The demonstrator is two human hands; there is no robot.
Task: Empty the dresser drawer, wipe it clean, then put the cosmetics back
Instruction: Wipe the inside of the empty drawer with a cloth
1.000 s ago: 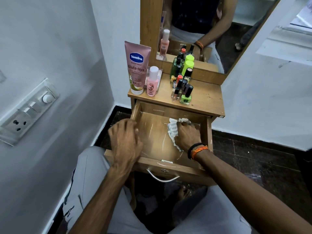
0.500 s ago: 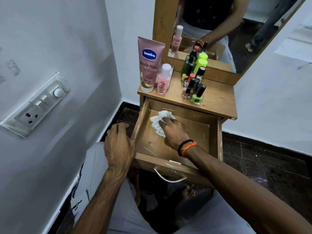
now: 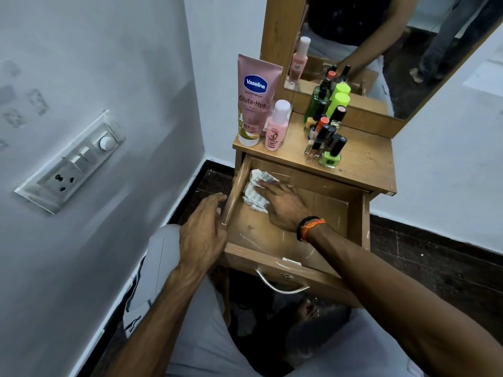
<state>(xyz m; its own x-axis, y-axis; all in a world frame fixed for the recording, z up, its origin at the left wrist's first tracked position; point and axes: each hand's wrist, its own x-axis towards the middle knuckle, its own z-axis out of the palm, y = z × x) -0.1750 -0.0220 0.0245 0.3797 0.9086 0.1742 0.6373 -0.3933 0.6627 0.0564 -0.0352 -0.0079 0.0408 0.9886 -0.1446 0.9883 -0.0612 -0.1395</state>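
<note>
Cloth first: from the head camera, the crumpled white wiping cloth (image 3: 254,190) lies in the far left corner of the open wooden dresser drawer (image 3: 356,213), pressed flat to the floor of the drawer under the fingers of the right hand (image 3: 283,206), which lie fairly straight on top of it rather than bunched round it. It looks soft, light and limp, so I judge it will drag and fold under a sliding palm and is best held by pressing down on its middle, or gathered into a wad for the corners. The left hand (image 3: 202,235) rests against the outside of the left drawer wall, fingers loosely extended and holding nothing, apparently steadying it. The drawer floor shows pale scuffs and holds nothing but the cloth. Cosmetics wait on the dresser top (image 3: 367,159): a tall pink Vaseline lotion tube (image 3: 255,99) standing on its cap at the far left, a small pink bottle with a white cap (image 3: 276,126) just beside it, and a cluster of small nail polish bottles (image 3: 326,134) further right. Those little bottles look like glass, hard, smooth and tippable; each wants taking by the cap or body, one or two at a time. The tube is light and squashy.
</note>
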